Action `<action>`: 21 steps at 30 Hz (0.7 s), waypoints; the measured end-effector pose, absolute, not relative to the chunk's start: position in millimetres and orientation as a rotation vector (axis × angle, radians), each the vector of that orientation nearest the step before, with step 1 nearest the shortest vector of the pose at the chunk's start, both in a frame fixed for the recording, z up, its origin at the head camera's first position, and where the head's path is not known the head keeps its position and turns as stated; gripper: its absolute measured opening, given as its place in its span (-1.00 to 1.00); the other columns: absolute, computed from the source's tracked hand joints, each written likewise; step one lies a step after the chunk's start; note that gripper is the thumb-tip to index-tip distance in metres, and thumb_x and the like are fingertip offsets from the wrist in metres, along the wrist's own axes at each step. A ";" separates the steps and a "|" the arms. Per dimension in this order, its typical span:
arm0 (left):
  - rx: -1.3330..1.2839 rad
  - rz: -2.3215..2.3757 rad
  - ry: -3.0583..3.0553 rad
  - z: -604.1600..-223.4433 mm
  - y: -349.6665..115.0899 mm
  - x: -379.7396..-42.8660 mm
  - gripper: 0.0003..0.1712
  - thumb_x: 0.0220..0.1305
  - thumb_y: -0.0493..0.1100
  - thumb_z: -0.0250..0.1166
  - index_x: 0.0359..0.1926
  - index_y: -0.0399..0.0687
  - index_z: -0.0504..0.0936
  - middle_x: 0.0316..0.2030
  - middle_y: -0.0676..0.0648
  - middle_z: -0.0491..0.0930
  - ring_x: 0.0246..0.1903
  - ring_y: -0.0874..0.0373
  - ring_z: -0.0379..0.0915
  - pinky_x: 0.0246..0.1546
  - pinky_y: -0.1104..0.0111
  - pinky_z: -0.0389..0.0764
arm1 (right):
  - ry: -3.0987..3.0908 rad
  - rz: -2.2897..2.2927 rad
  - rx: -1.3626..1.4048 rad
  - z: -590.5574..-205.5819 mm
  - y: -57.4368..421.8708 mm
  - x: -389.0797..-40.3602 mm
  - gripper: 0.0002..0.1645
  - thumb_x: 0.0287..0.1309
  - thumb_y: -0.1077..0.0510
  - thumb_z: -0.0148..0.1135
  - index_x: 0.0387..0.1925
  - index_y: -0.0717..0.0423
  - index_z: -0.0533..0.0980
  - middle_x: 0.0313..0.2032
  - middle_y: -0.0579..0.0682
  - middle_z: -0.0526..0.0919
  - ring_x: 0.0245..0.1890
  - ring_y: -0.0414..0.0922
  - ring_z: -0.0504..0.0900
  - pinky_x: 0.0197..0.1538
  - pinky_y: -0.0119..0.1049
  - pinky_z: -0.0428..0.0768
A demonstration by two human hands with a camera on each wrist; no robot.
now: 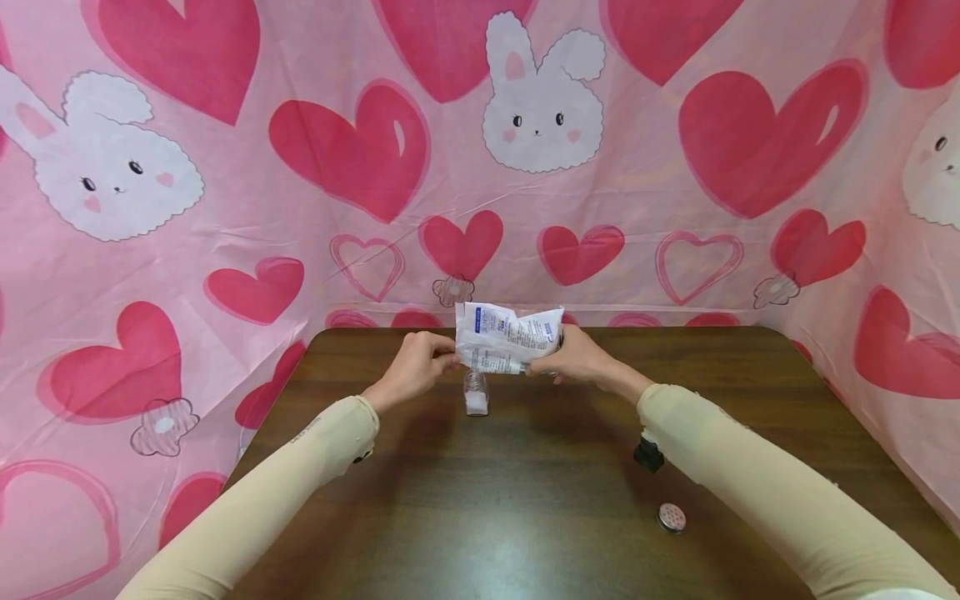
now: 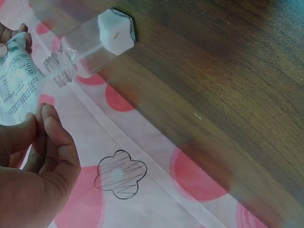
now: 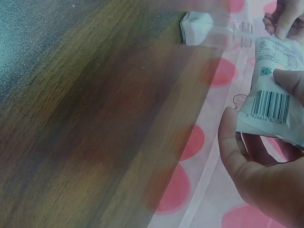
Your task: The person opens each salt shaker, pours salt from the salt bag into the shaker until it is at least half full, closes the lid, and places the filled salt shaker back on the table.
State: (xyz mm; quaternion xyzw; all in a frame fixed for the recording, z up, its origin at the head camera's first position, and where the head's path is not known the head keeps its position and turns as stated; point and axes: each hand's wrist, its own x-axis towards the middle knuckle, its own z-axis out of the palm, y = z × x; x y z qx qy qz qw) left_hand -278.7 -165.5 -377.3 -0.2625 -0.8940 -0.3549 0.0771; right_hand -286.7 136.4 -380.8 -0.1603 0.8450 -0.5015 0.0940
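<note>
Head view: the left hand (image 1: 422, 364) pinches the lower corner of a white, printed plastic bag (image 1: 498, 335) between thumb and bent fingers, while the right hand (image 1: 583, 358) grips its opposite end, fingers curled around it. The bag is held over the mouth of a clear, faceted bottle (image 1: 475, 382), upright on a brown wood-grain table (image 1: 480, 525) with white powder (image 1: 476, 404) in its bottom. A round, pink, perforated lid (image 1: 672, 517) lies near the right arm's cream sleeve (image 1: 750, 471).
</note>
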 end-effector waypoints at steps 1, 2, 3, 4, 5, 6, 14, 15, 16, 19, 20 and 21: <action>-0.783 -1.062 -2.678 -377.3 -165.3 -278.6 -0.88 0.35 -0.42 0.40 -0.33 -0.20 0.81 -0.43 -0.16 0.74 -0.47 0.19 0.50 -0.43 0.31 0.55 | 2.508 -1.488 -0.473 -380.8 136.3 -286.7 -0.44 0.03 0.12 0.65 0.05 0.17 0.61 -0.16 0.07 0.76 -0.33 -0.04 0.65 -0.38 -0.14 0.70; -0.781 -1.059 -2.676 -377.3 -165.1 -278.5 -0.87 0.35 -0.42 0.40 -0.33 -0.20 0.81 -0.44 -0.14 0.74 -0.47 0.19 0.50 -0.43 0.32 0.55 | 2.508 -1.488 -0.470 -380.8 136.1 -286.6 -0.44 0.02 0.12 0.65 0.04 0.17 0.61 -0.17 0.07 0.76 -0.33 -0.04 0.66 -0.36 -0.10 0.71; -0.779 -1.055 -2.675 -377.4 -165.0 -278.3 -0.87 0.35 -0.42 0.40 -0.34 -0.20 0.81 -0.44 -0.13 0.74 -0.47 0.19 0.50 -0.43 0.32 0.54 | 2.509 -1.489 -0.465 -380.9 136.0 -286.6 -0.44 0.02 0.12 0.65 0.03 0.17 0.61 -0.18 0.06 0.76 -0.34 -0.03 0.66 -0.35 -0.06 0.72; -0.778 -1.052 -2.674 -377.5 -164.8 -278.1 -0.87 0.35 -0.42 0.40 -0.34 -0.20 0.81 -0.45 -0.13 0.74 -0.47 0.20 0.50 -0.43 0.32 0.54 | 2.508 -1.490 -0.460 -381.1 135.8 -286.7 -0.45 0.01 0.12 0.65 0.02 0.18 0.61 -0.19 0.06 0.76 -0.34 -0.02 0.66 -0.33 -0.03 0.72; -0.780 -1.048 -2.673 -377.7 -164.7 -278.0 -0.87 0.35 -0.42 0.40 -0.34 -0.21 0.81 -0.46 -0.12 0.73 -0.47 0.20 0.49 -0.44 0.33 0.53 | 2.508 -1.491 -0.454 -381.2 135.6 -286.6 -0.45 0.01 0.13 0.65 0.01 0.18 0.61 -0.20 0.06 0.76 -0.34 0.00 0.67 -0.32 0.00 0.72; -0.780 -1.043 -2.672 -377.9 -164.6 -278.0 -0.87 0.35 -0.42 0.40 -0.34 -0.21 0.81 -0.46 -0.13 0.73 -0.47 0.20 0.49 -0.44 0.33 0.52 | 2.507 -1.491 -0.448 -381.3 135.5 -286.5 -0.46 0.01 0.13 0.65 0.01 0.17 0.61 -0.21 0.06 0.77 -0.34 0.02 0.68 -0.31 0.02 0.72; -0.793 -1.038 -2.674 -379.7 -164.7 -278.9 -0.89 0.36 -0.41 0.40 -0.33 -0.25 0.80 -0.44 -0.20 0.73 -0.48 0.18 0.47 -0.45 0.33 0.49 | 2.497 -1.499 -0.447 -382.0 135.9 -285.6 -0.46 0.02 0.12 0.65 0.02 0.18 0.61 -0.19 0.06 0.77 -0.24 0.27 0.68 -0.31 0.02 0.72; -0.795 -1.037 -2.674 -379.8 -164.6 -279.1 -0.89 0.36 -0.40 0.40 -0.33 -0.24 0.80 -0.44 -0.19 0.73 -0.48 0.18 0.47 -0.45 0.33 0.50 | 2.497 -1.499 -0.447 -382.0 136.1 -285.5 -0.46 0.02 0.12 0.65 0.02 0.18 0.61 -0.19 0.06 0.77 -0.24 0.29 0.68 -0.30 0.06 0.72; -0.798 -1.037 -2.673 -379.9 -164.5 -279.1 -0.89 0.36 -0.40 0.40 -0.33 -0.24 0.80 -0.44 -0.18 0.73 -0.48 0.19 0.47 -0.45 0.33 0.50 | 2.500 -1.498 -0.449 -382.0 136.3 -285.5 -0.45 0.01 0.12 0.65 0.02 0.17 0.61 -0.19 0.06 0.76 -0.25 0.27 0.68 -0.28 0.09 0.72; -0.802 -1.032 -2.671 -379.6 -164.2 -279.0 -0.89 0.36 -0.41 0.40 -0.33 -0.23 0.80 -0.44 -0.16 0.73 -0.47 0.19 0.47 -0.45 0.33 0.50 | 2.503 -1.492 -0.451 -382.1 136.7 -285.7 -0.45 0.01 0.12 0.66 0.01 0.17 0.61 -0.19 0.06 0.76 -0.26 0.26 0.68 -0.31 0.06 0.72; -0.801 -1.032 -2.671 -379.4 -164.1 -278.9 -0.89 0.36 -0.41 0.40 -0.33 -0.24 0.80 -0.44 -0.16 0.73 -0.47 0.19 0.47 -0.45 0.33 0.50 | 2.502 -1.493 -0.450 -382.1 136.8 -285.8 -0.45 0.00 0.12 0.66 0.01 0.17 0.61 -0.19 0.06 0.76 -0.26 0.27 0.67 -0.32 0.05 0.72; -0.800 -1.030 -2.670 -379.1 -164.0 -278.7 -0.89 0.36 -0.41 0.40 -0.33 -0.25 0.80 -0.45 -0.16 0.73 -0.47 0.19 0.46 -0.44 0.33 0.50 | 2.501 -1.494 -0.448 -382.2 136.9 -285.9 -0.45 0.00 0.12 0.66 0.01 0.17 0.61 -0.19 0.06 0.76 -0.26 0.27 0.67 -0.32 0.04 0.72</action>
